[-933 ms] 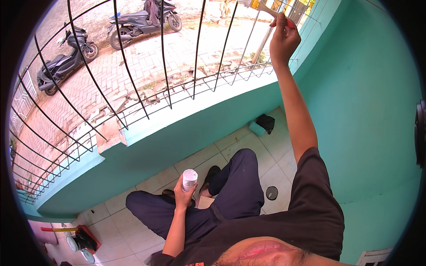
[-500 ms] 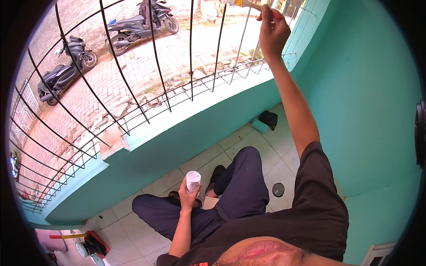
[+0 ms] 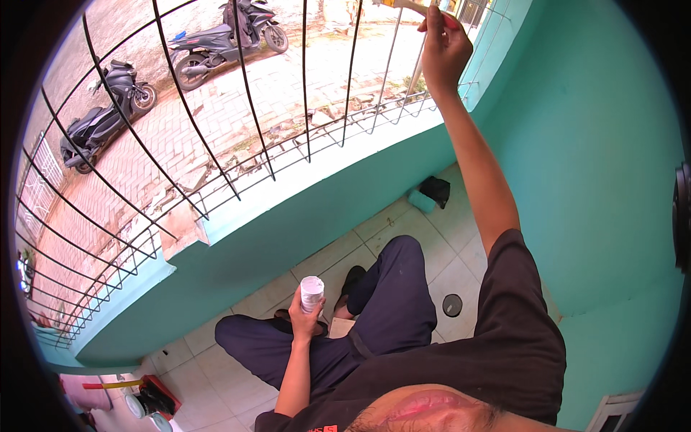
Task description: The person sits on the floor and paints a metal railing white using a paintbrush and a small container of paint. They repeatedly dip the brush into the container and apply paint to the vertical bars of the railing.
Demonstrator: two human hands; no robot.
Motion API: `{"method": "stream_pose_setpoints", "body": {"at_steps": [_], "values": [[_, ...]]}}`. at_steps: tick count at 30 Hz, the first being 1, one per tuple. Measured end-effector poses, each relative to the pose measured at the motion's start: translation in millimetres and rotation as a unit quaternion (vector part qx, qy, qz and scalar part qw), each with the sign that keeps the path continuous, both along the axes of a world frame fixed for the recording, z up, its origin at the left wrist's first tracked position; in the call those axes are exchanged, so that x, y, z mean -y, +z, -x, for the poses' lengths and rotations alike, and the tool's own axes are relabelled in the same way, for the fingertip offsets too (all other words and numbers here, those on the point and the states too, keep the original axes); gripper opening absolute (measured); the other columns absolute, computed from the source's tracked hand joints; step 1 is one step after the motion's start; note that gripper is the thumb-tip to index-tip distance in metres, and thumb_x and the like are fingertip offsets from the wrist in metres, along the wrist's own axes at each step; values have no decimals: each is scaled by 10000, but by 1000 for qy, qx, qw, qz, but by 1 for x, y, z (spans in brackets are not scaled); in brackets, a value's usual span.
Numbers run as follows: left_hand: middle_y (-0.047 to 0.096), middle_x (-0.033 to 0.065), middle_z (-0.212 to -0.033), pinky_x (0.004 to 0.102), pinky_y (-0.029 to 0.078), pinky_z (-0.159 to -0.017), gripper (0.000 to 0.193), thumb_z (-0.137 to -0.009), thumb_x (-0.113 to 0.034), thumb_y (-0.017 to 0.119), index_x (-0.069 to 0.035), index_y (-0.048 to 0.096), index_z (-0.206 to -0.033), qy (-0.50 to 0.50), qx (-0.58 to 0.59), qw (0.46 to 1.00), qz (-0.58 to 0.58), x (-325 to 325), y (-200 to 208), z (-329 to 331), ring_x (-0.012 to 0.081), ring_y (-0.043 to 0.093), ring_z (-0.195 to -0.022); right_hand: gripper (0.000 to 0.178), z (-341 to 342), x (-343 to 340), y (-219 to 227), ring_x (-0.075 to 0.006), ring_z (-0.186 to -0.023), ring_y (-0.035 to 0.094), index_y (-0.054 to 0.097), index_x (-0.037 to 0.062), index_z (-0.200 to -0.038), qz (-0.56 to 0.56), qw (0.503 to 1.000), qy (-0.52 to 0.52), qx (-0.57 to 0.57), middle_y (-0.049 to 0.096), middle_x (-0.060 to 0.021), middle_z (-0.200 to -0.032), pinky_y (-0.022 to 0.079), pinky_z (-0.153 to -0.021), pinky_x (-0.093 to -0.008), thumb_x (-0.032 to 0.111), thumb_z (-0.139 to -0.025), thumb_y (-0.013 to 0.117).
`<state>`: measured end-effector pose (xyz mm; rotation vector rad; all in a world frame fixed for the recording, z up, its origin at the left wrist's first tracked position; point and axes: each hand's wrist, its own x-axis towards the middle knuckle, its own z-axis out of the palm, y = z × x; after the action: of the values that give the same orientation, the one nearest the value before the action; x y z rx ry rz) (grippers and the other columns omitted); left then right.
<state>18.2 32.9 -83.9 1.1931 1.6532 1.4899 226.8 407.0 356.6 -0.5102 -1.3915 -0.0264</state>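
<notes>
My left hand (image 3: 306, 322) is wrapped round a small white tub (image 3: 312, 294) held upright over my lap. Whitish stuff fills its top; I cannot make out whether it is paint. Raised high at the upper right, my right hand (image 3: 446, 57) grips a paintbrush (image 3: 409, 6) by its handle, which has a red end. The brush points left, beside the black window bars (image 3: 350, 72), and its bristle end is partly cut off by the picture's upper edge. Whether the bristles touch a bar cannot be told.
Below the bars runs a green wall (image 3: 288, 216) with a white ledge. A round dark lid (image 3: 452, 305) lies on the tiled floor by my knee. A black bag (image 3: 435, 191) is in the corner, a red dustpan (image 3: 160, 398) at lower left. Two motorbikes (image 3: 223, 45) stand outside.
The brush tip has shifted slightly up and right, with less of its pale bristles showing. My left hand and the tub have barely moved.
</notes>
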Motion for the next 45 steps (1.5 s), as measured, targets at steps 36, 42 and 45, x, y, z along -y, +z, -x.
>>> {"method": "stream_pose_setpoints", "body": {"at_steps": [36,42,45], "values": [[703,128,-1111,344,511,-906,591,-771,-114,820,25,577,-1291,28,20,999,-6,3,-1,8,194,666,-1004,383,7,6,-15,-28,-564,521,693,8,-875,-14,1000,-6,-4,658,-3,-708,390,-514,-209,346,-1022,589],[703,136,-1113,346,513,-908,604,-770,-123,824,22,575,-1301,26,20,999,-6,1,0,8,199,669,-1006,369,6,-5,-10,-26,-582,524,692,7,-900,-29,999,14,-25,656,-4,-714,380,-516,-201,344,-1018,599],[704,157,-1132,354,518,-907,617,-773,-125,825,23,568,-1315,26,17,1000,-7,1,3,7,223,680,-1022,370,11,4,-24,-38,-589,548,701,12,-914,1,1000,-8,-2,658,-8,-714,388,-514,-204,357,-1011,608]]}}
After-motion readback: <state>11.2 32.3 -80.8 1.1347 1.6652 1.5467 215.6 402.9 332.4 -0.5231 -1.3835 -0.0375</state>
